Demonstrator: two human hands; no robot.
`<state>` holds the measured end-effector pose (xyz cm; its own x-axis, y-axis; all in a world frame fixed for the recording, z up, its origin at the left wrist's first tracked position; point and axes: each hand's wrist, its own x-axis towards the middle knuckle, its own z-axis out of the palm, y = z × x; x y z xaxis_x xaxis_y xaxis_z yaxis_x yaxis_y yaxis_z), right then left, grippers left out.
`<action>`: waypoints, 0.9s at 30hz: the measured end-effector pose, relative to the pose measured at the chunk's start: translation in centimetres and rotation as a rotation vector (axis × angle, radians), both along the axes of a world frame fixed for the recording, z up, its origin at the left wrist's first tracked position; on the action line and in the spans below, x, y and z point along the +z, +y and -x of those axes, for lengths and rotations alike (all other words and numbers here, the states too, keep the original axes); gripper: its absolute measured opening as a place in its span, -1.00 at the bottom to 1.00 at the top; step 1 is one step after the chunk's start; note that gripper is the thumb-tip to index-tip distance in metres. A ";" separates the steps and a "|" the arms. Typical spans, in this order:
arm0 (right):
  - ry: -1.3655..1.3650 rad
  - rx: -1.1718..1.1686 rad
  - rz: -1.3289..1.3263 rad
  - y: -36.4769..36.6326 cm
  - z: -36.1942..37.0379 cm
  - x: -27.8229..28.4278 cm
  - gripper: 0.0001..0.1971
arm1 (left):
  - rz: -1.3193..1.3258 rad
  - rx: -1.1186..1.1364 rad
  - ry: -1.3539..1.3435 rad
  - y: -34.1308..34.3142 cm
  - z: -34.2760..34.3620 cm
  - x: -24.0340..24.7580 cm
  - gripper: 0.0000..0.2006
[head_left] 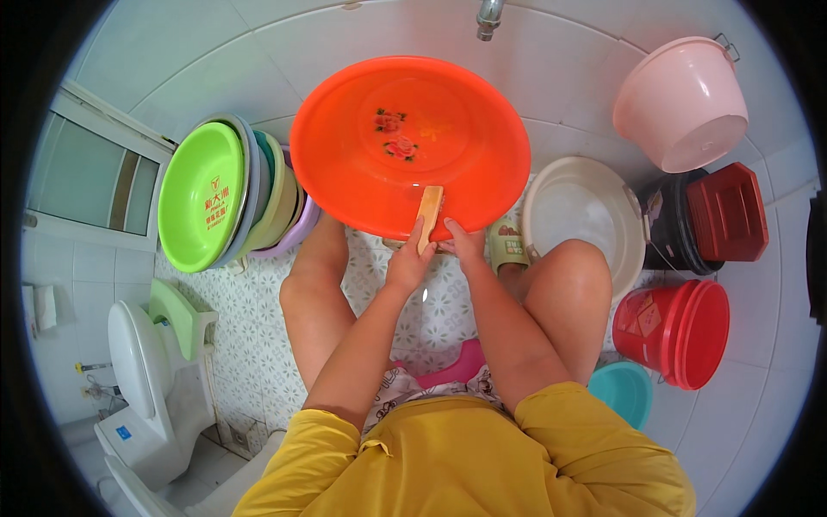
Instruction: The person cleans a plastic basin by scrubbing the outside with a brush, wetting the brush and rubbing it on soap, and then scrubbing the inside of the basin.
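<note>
A large orange-red basin with printed flowers inside is tilted up in front of me, its hollow facing me. My left hand is closed round the lower end of a wooden scrub brush, at the basin's near rim. The brush lies over the inner wall, and its bristles show along the right side. Beside it, my right hand grips the same rim, thumb inside and the other fingers mostly hidden behind. What props the basin from below is largely hidden.
Stacked basins with a green one in front stand left, above a white toilet. Right are a cream tub, red buckets, a dark bucket, a pink bucket and a teal basin. A tap juts from the wall.
</note>
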<state>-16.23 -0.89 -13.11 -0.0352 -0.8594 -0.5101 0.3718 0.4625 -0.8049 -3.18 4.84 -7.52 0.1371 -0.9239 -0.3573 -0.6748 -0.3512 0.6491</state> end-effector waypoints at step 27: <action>-0.028 0.001 0.001 -0.2 0.1 -0.9 -0.50 | -0.079 0.022 -0.398 -0.2 -4.5 2.8 -0.35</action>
